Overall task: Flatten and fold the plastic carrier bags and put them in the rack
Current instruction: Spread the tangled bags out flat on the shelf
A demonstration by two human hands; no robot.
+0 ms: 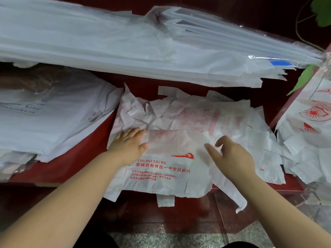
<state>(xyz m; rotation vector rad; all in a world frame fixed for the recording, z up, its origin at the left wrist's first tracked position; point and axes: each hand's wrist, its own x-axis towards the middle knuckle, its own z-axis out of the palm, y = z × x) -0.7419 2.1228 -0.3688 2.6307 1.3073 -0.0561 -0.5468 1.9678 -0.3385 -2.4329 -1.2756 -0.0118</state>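
The white centre bag (161, 169) is printed with red lettering; the desk (71, 163) is coloured dark red; a green leaf (304, 77) is seen at two o'clock.

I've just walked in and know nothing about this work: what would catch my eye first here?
A white carrier bag with red print lies mid-frame on the red surface. The left hand presses flat on its left side, and the right hand, fingers loosely curled, is over its right side. Above, a long bundle of white bags spans the whole view, and another stack sits at the left.
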